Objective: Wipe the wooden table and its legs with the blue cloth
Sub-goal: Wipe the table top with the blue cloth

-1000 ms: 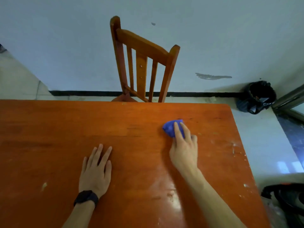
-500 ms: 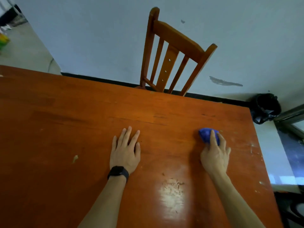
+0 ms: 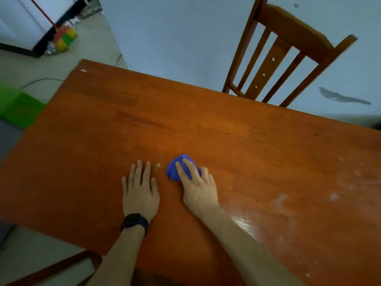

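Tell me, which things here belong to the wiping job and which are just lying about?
In the job: blue cloth, pressed under the right hand; wooden table; left hand, flat on the table; pale crumb beside the cloth.
Lying about: chair; broom; green object on the floor.

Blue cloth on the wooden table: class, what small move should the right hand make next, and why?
Probably slide the blue cloth a little to the left. The right hand presses it onto the table, and a small pale speck lies on the wood just beside it, between the cloth and the left hand, not yet wiped.
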A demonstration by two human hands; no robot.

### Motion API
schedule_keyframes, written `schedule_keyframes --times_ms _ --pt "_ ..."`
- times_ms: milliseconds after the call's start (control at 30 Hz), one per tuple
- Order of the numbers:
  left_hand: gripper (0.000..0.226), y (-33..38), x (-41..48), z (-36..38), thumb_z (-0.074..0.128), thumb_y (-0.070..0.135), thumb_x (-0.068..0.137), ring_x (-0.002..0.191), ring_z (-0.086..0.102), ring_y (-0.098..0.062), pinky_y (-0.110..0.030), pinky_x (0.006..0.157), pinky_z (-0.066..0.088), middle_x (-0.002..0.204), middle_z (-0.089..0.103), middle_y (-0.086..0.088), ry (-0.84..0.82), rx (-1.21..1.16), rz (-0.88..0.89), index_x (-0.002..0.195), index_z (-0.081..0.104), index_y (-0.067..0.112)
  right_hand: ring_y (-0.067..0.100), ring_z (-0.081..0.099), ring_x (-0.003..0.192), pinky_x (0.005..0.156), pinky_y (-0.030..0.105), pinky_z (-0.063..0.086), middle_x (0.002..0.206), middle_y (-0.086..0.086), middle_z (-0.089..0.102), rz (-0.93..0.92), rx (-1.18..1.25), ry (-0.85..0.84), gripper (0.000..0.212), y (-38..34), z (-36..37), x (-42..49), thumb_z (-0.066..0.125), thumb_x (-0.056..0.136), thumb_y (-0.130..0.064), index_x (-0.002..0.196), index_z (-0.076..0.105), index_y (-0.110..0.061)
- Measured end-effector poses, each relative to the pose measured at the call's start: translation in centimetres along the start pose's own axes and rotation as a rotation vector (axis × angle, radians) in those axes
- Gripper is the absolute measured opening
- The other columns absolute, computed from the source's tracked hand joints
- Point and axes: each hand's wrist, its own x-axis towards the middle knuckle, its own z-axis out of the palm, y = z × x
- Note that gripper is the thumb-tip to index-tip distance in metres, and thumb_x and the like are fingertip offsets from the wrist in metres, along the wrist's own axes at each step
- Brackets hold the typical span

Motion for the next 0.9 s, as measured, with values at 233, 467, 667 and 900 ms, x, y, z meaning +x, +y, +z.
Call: schedule_keyframes --times_ms 233,467,667,900 --pt "0.058 -0.1 0.0 -0.5 0.019 0.041 0.101 0.152 0.012 -0.019 -0.048 0.123 0.011 0.163 0.019 -0.001 0.012 -0.042 0.012 0.156 0.026 0.025 0.052 0.043 0.113 0.1 0.05 0.033 0.15 0.02 0.033 0.774 0.006 0.137 0.063 13.0 -5.7 -2.3 0.048 0.087 -0.008 0.149 0.038 -0.014" --pt "0.057 -0.5 0.0 -0.6 0.023 0.039 0.099 0.151 0.014 -0.018 -0.048 0.122 0.012 0.162 0.023 -0.002 0.012 -0.048 0.028 0.154 0.03 0.025 0.041 0.054 0.106 0.086 0.046 0.045 0.144 0.017 0.044 0.239 -0.047 0.049 0.064 -1.8 -0.1 1.9 0.04 0.08 -0.016 0.144 0.046 -0.015" --pt "0.053 -0.4 -0.1 -1.0 0.033 0.033 0.1 0.151 0.014 -0.02 -0.046 0.123 0.009 0.162 0.023 -0.003 -0.006 -0.069 0.034 0.153 0.034 0.024 0.037 0.051 0.105 0.085 0.049 0.042 0.137 0.022 0.049 0.378 -0.071 0.147 0.056 8.5 -1.7 -8.0 0.045 0.082 -0.003 0.137 0.054 -0.009" --pt "0.053 0.1 0.3 -0.6 0.041 0.029 0.101 0.152 0.011 -0.023 -0.05 0.122 0.008 0.163 0.022 -0.006 -0.023 -0.02 -0.005 0.152 0.033 0.023 0.025 0.048 0.104 0.098 0.043 0.039 0.132 0.008 0.05 0.703 -0.025 0.301 0.037 17.7 -5.4 -12.8 0.044 0.099 -0.014 0.132 0.056 -0.023"
